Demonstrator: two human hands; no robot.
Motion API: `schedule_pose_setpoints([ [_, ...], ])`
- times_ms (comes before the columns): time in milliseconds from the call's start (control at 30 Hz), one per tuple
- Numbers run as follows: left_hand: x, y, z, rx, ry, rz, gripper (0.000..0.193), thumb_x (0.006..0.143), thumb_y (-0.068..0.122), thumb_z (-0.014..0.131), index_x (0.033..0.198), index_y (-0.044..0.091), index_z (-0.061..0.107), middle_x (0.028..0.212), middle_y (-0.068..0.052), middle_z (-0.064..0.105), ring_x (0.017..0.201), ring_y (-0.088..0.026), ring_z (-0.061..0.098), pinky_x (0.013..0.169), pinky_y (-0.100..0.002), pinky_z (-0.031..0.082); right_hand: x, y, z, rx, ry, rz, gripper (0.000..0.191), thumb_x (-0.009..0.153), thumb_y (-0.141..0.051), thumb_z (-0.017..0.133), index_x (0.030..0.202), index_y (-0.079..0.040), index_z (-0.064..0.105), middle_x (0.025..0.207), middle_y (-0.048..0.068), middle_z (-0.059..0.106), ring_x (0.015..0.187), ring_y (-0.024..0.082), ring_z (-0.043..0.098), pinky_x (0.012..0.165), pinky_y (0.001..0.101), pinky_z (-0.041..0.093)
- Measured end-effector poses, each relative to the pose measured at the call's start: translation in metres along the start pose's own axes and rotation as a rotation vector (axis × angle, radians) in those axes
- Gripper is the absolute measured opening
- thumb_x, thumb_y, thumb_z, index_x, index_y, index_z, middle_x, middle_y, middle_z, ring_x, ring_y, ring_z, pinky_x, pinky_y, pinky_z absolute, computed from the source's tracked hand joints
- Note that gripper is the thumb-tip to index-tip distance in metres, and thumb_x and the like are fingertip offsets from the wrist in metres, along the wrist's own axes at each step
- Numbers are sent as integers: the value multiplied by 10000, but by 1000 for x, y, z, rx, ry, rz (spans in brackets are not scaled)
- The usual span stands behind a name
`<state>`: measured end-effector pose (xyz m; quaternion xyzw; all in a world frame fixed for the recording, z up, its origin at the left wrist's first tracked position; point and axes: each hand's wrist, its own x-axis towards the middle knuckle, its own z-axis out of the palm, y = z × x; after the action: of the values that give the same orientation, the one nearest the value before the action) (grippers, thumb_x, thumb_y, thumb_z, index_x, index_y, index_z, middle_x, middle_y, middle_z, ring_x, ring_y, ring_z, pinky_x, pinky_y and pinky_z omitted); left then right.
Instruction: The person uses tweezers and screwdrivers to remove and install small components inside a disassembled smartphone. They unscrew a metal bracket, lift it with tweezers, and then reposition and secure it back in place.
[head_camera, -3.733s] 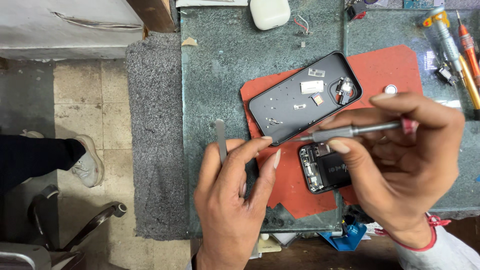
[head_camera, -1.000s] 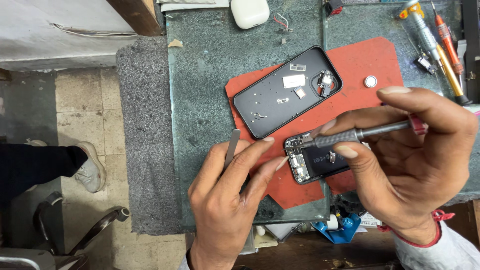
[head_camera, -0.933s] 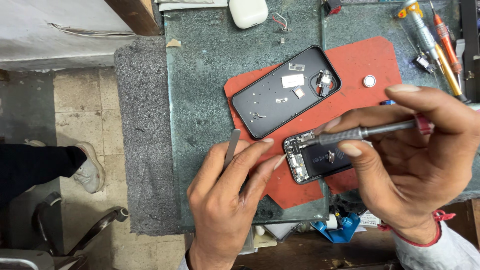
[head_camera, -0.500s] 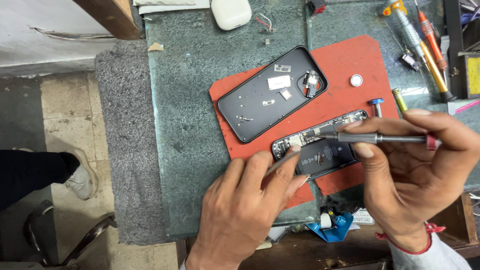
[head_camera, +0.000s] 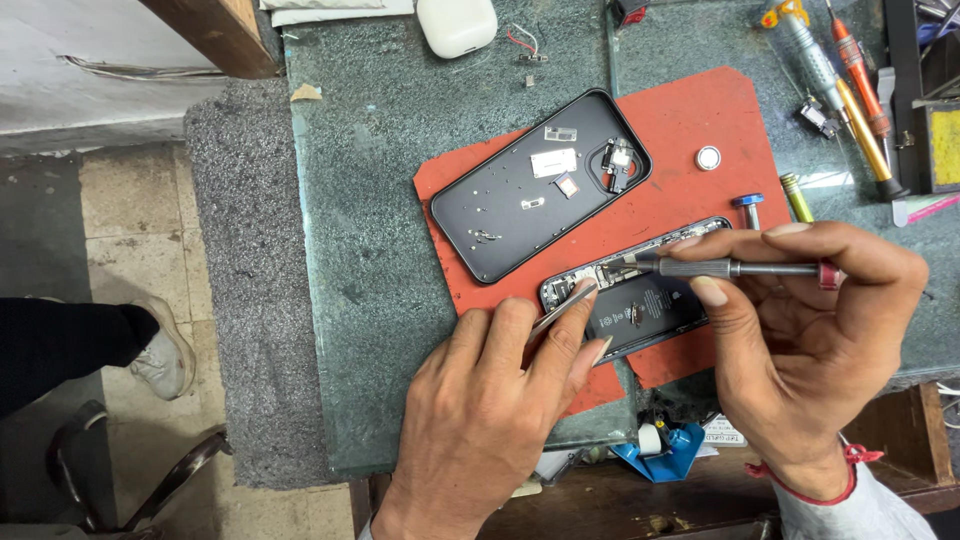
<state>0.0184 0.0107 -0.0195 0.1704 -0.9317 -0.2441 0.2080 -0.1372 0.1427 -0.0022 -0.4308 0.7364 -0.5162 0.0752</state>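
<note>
An opened phone body (head_camera: 640, 300) lies on a red mat (head_camera: 690, 130), its battery and circuit parts showing. My right hand (head_camera: 800, 330) grips a thin metal screwdriver (head_camera: 730, 268) with a red end, its tip resting on the phone's upper inside. My left hand (head_camera: 490, 410) pinches metal tweezers (head_camera: 562, 308) whose tips touch the phone's left end. Above them a black phone back cover (head_camera: 540, 185) lies face up with small loose parts on it.
A white earbud case (head_camera: 456, 22) sits at the back of the green stone bench (head_camera: 370, 200). Several screwdrivers (head_camera: 850, 90) lie at the right, with a coin cell (head_camera: 708, 157) and a blue-headed bit (head_camera: 748, 205) on the mat. A person's shoe (head_camera: 160, 345) is on the floor.
My left hand has brought the tweezers down from upright onto the phone's left end. The screwdriver has tilted flatter, its tip inside the phone. The view has shifted left.
</note>
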Motion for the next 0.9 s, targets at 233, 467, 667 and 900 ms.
schedule_pose_setpoints([
  [233,0,0,-2,2,3,4,364,963,334,730,1255,117,729,890,-11,499,740,-138,559,608,-282,542,1,-1,0,-26,-8,-9,387,1051,122,549,1297,-9,280,1183,271,634,1121,294,720,941,311,653],
  [467,1,1,-2,-4,2,-3,359,959,336,733,1248,123,731,882,-9,500,735,-140,557,609,-287,541,2,-1,0,-27,-14,-9,394,1053,125,554,1306,-3,282,1164,270,639,1125,295,722,948,314,654],
  [667,2,0,-2,-20,-8,-10,369,947,343,742,1238,116,732,878,-6,518,732,-135,564,594,-278,537,4,0,-1,-45,-24,-28,391,1040,128,550,1295,3,280,1165,268,633,1120,297,720,940,317,660],
  [900,2,1,-3,-18,-2,-5,369,950,339,742,1240,112,732,875,-7,519,731,-137,563,596,-281,537,1,0,0,-40,-14,-23,401,1050,131,555,1313,4,280,1170,269,633,1117,290,722,945,312,654],
])
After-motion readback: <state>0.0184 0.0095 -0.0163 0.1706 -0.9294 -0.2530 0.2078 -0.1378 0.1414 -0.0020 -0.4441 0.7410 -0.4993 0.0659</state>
